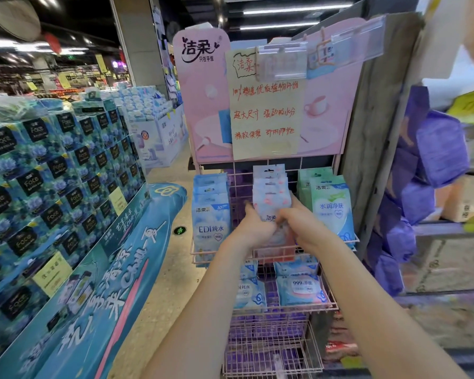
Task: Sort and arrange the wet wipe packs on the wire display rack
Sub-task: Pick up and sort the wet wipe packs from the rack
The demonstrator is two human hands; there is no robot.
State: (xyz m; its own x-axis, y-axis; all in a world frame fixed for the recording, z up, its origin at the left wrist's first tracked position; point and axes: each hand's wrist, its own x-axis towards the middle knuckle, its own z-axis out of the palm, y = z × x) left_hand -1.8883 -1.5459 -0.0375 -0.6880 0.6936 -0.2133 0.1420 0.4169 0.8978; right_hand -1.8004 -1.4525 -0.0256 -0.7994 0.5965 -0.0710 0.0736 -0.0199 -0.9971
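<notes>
Blue (pixel 210 214) and green packs (pixel 331 206) look tidy; both hands, left (pixel 253 221) and right (pixel 298 222), grip the pink-white middle stack (pixel 270 192), lower tier (pixel 285 306) seemingly untouched.

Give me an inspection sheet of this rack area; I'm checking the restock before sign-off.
Surface: pink wire display rack, tiered shelves.
Job's things: top shelf holds blue wipe packs, pink wipe packs, green wipe packs; lower shelf packs.
Clutter: nothing seen.
Grippers: left hand and right hand both grip the pink packs.
Cables: nothing seen.
Surroundings: handwritten sign; stacked tissue boxes; purple packs.
</notes>
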